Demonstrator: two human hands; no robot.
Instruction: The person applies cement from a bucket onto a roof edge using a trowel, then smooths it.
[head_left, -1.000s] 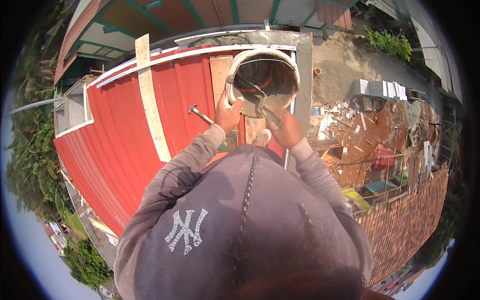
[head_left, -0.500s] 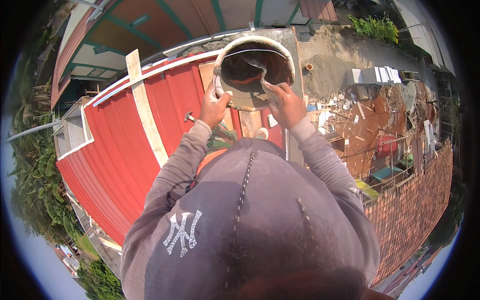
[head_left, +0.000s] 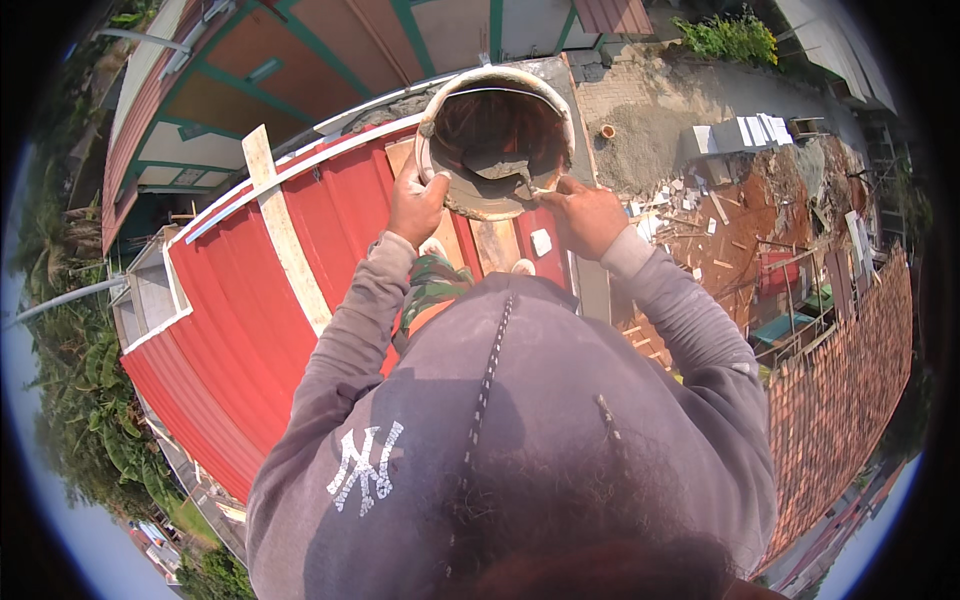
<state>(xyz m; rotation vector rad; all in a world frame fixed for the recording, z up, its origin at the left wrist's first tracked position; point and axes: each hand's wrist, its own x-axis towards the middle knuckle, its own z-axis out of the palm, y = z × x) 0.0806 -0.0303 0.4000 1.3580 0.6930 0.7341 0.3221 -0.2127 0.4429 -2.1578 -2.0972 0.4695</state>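
Observation:
A round bucket (head_left: 426, 128) with a pale, mortar-smeared rim is tilted so that its mouth faces me. Wet grey mortar (head_left: 478, 198) lies along its lower inside wall. My left hand (head_left: 417, 207) grips the near left of the rim, thumb on the outer side. In my right hand (head_left: 587, 216), at the near right of the rim, is the handle of a trowel (head_left: 497, 166). Its grey-coated blade lies flat inside the bucket, against the mortar. The fingers wrapped round the handle are partly hidden.
Red metal roofing (head_left: 240, 320) spreads to my left, with a long wooden plank (head_left: 287, 245) across it. Below on the right are red soil, scattered scraps and white blocks (head_left: 735, 134). A narrow grey ledge (head_left: 594, 290) runs along my right, above the drop.
My right hand has moved slightly right and down, and the trowel blade has turned from edge-up to flat in the bucket. The left hand keeps its hold on the rim.

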